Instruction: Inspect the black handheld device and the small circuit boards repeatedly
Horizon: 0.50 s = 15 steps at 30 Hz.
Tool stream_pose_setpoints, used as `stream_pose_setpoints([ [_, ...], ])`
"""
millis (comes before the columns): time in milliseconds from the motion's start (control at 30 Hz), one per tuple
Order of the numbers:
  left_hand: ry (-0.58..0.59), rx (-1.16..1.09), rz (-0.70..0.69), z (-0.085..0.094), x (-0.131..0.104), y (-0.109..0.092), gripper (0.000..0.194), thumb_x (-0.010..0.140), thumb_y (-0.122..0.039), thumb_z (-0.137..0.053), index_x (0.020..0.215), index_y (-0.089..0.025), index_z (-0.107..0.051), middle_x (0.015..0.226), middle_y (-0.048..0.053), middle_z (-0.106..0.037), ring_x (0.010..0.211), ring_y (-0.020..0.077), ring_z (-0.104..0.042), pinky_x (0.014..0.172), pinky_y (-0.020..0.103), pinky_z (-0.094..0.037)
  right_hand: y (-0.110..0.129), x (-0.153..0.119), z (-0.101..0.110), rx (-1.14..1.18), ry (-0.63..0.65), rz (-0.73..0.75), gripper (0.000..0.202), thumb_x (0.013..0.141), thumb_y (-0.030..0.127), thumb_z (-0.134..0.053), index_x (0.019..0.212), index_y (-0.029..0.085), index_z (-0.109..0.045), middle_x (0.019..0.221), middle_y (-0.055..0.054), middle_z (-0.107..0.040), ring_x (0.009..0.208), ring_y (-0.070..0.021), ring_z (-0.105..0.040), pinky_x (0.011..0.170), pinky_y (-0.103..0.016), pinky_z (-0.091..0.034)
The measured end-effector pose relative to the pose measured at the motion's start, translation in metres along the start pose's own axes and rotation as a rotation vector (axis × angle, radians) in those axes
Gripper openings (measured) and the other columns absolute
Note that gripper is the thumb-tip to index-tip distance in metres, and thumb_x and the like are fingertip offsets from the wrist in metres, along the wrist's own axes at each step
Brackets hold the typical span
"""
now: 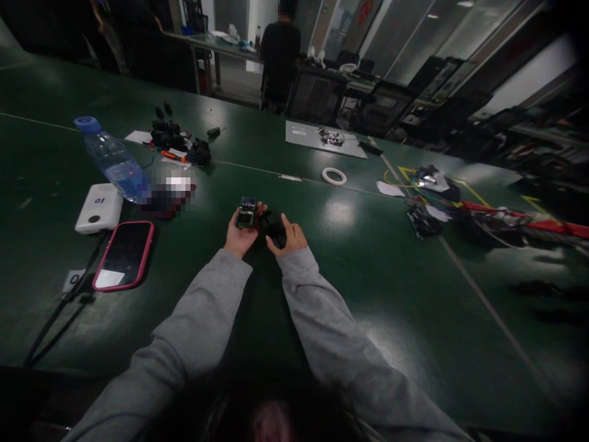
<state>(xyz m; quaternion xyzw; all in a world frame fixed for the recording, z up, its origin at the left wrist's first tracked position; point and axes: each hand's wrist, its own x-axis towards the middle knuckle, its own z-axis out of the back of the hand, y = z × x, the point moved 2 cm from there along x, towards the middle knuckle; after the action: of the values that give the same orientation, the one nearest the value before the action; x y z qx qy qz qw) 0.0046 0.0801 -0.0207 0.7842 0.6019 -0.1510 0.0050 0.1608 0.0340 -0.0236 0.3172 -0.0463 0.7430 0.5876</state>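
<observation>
The left hand (241,232), palm up with fingers loosely curled, cradles a small rectangular green circuit board (246,213). Just beside it, the right hand (289,238) pinches a dark black piece (275,228), shape unclear, between thumb and fingers. Glossy green tabletop (377,270) stretches from the hands to a white tape ring (327,180) at two o'clock; its near edge lies at six. At ten, a blue-capped clear plastic bottle (115,161) holds clear liquid.

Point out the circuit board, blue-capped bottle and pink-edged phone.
Circuit board (245,213): head view, middle of its face.
Blue-capped bottle (111,157): head view, clear body.
Pink-edged phone (126,252): head view, dark screen.
</observation>
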Motion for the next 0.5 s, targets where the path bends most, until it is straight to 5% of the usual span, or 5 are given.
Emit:
stream_pose_setpoints([
  [200, 0.055, 0.024, 0.009, 0.000, -0.002, -0.001, 0.044, 0.098, -0.033, -0.032, 0.128, -0.014, -0.058, 0.128, 0.012, -0.066, 0.132, 0.0255, -0.054, 0.101, 0.038, -0.050, -0.005, -0.004, 0.002, 0.123, -0.010, -0.158, 0.074, 0.086, 0.046, -0.054, 0.149, 0.014, -0.034, 0.124, -0.016, -0.058, 0.104, -0.0257, -0.062, 0.087, -0.040, -0.056],
  [333, 0.083, 0.012, 0.018, 0.003, -0.001, -0.002, 0.045, 0.098, -0.035, -0.031, 0.126, -0.014, -0.059, 0.125, 0.011, -0.068, 0.134, 0.0261, -0.052, 0.104, 0.040, -0.049, -0.007, -0.006, -0.001, 0.122, 0.028, -0.126, 0.056, 0.083, 0.039, -0.058, 0.134, 0.015, -0.054, 0.119, -0.016, -0.055, 0.104, -0.0245, -0.062, 0.087, -0.039, -0.056],
  [400, 0.080, 0.002, 0.013, 0.005, -0.002, -0.004, 0.045, 0.098, -0.035, -0.031, 0.127, -0.015, -0.058, 0.124, 0.011, -0.069, 0.134, 0.0259, -0.052, 0.104, 0.041, -0.048, -0.020, -0.006, 0.004, 0.118, 0.081, -0.117, 0.044, 0.086, 0.038, -0.057, 0.125, 0.018, -0.061, 0.116, -0.014, -0.057, 0.103, -0.0239, -0.063, 0.089, -0.041, -0.055],
  [500, 0.069, -0.016, 0.004, 0.006, -0.003, -0.007, 0.044, 0.098, -0.035, -0.031, 0.128, -0.016, -0.057, 0.121, 0.010, -0.069, 0.132, 0.0249, -0.053, 0.105, 0.040, -0.048, -0.061, -0.012, 0.038, 0.084, 0.047, -0.206, 0.053, 0.086, 0.037, -0.059, 0.135, 0.017, -0.053, 0.125, -0.015, -0.058, 0.110, -0.0244, -0.062, 0.094, -0.040, -0.051],
])
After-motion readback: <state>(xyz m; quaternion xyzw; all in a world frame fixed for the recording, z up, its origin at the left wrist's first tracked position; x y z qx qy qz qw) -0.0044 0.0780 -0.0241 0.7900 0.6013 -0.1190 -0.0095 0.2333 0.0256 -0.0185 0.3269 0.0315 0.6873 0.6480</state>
